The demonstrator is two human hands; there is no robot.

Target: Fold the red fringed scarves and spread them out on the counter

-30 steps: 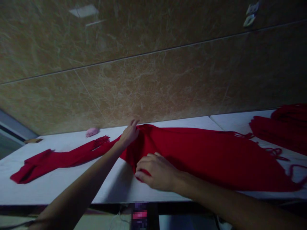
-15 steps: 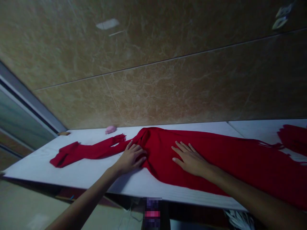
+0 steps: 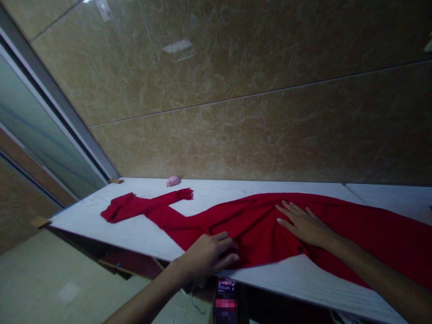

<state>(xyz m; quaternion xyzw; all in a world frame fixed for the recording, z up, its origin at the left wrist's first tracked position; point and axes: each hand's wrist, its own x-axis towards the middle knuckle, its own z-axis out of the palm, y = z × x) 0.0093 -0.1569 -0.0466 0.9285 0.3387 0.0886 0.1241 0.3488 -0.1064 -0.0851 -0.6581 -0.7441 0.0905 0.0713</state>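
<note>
A long red scarf (image 3: 354,236) with a fringed end lies spread along a white table (image 3: 286,283). My right hand (image 3: 303,223) rests flat on its middle, fingers stretched out and apart. At the table's near edge my left hand (image 3: 209,255) lies on the cloth's near border, fingers curled over the fabric. The scarf's narrow end (image 3: 135,207) is bunched at the far left, its fringe (image 3: 184,194) folded back over it.
A small pink object (image 3: 173,181) lies on the table against the brown marble wall (image 3: 253,112). A small brown piece (image 3: 115,181) sits at the table's far left corner. A glass panel (image 3: 30,130) and tiled floor (image 3: 60,279) are on the left.
My left hand has slid from the scarf's far fold toward the table's near edge, dragging the cloth with it. My right hand went from curled to flat and stayed on the scarf. The view swung left.
</note>
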